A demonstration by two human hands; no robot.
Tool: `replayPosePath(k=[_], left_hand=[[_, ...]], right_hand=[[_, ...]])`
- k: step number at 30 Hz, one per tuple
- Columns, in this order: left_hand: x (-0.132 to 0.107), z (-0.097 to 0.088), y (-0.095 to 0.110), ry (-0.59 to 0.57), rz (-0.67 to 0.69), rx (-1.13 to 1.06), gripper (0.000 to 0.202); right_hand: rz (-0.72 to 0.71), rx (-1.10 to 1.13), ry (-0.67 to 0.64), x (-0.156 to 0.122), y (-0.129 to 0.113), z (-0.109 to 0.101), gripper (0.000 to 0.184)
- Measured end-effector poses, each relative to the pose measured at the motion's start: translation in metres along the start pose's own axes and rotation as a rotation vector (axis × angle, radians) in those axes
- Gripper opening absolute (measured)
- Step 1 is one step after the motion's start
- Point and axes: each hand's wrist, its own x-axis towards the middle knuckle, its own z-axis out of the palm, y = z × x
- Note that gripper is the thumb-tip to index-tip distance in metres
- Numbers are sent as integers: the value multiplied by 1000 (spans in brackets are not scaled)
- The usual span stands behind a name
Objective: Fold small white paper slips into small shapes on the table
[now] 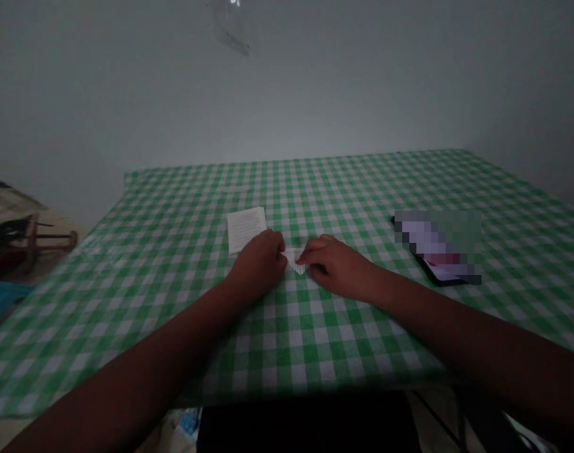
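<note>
A small folded piece of printed paper point(298, 263) lies on the checked tablecloth, its point toward me. My left hand point(262, 257) pinches its left side, fingers curled. From the other side my right hand point(337, 264) has its thumb and fingertips closed on the right part of the same paper. Much of the paper is covered by my fingers. Just beyond my left hand rests a stack of printed sheets point(246, 229), partly hidden by that hand.
A green and white checked cloth point(315, 346) covers the table. To the right lies a phone point(440, 272), partly blurred out by blocks. The wall point(315, 82) stands behind the table, with a clear plastic thing point(231, 25) on it. Something blue point(4, 302) shows at left.
</note>
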Motion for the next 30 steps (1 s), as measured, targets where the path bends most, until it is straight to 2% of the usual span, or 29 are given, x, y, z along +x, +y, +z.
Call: replayPosePath(k=[4,6,9,17,25,30], left_hand=[[-1,-6,-7,11,139,-37,20],[-3,-10,-10,-31,282,-121,21],[-5,-13,-12,-98,362,-183,20],[-5,-13,-11,-130,422,-143,17],[0,-7,-6,14,480,-201,9],[-3,-8,-2,34,438,-163,7]], right_hand=[[13,-15,16,0,-2,2,22],[30,-31,28,1,-3,3,24],[40,-57,32,3,-4,5,19],[-26,-264,3,3,-14,3,21],[-19,-239,81,1,-11,0,25],[-55,-201,122,-1,-10,-6,17]])
